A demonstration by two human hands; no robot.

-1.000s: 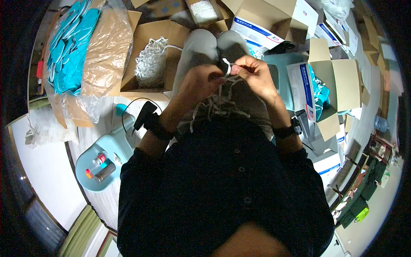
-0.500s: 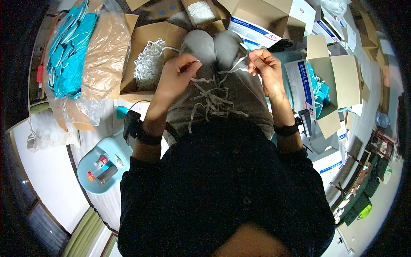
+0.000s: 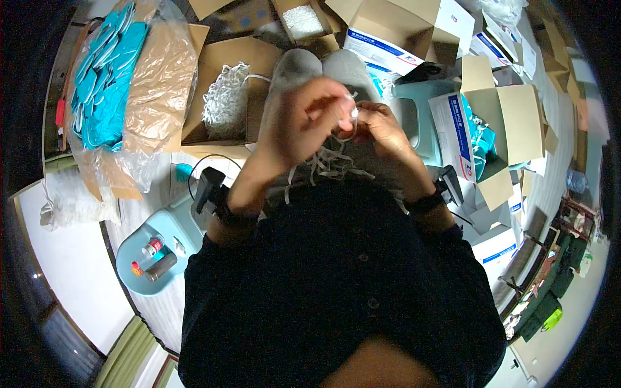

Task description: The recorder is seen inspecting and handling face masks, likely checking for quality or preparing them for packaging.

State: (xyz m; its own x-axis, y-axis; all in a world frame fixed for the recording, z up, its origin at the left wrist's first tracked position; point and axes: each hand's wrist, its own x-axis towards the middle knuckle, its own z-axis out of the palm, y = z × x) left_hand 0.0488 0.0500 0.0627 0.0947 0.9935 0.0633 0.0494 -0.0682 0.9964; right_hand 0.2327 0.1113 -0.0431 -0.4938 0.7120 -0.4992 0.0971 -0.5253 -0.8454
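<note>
Over my lap, my left hand [image 3: 304, 123] and my right hand [image 3: 383, 129] are close together, fingertips almost meeting. A thin white strap [image 3: 345, 137] runs in a small loop between them, pinched by both hands. My left hand is somewhat blurred, and part of the strap is hidden behind the fingers. Just below the hands, a loose tangle of white straps [image 3: 326, 165] lies on my grey trousers.
At the left stand a cardboard box of white straps [image 3: 223, 107] and a plastic-lined box of turquoise fabric pieces [image 3: 113, 84]. An open carton [image 3: 517, 123] with turquoise pieces is at the right, beside a pale blue stool [image 3: 424, 110]. Bottles lie in a light-blue stool or tub [image 3: 139, 278].
Both hands have come together from well apart, my left moving right and my right moving left. The strap ends now meet between the fingers in a small loop.
</note>
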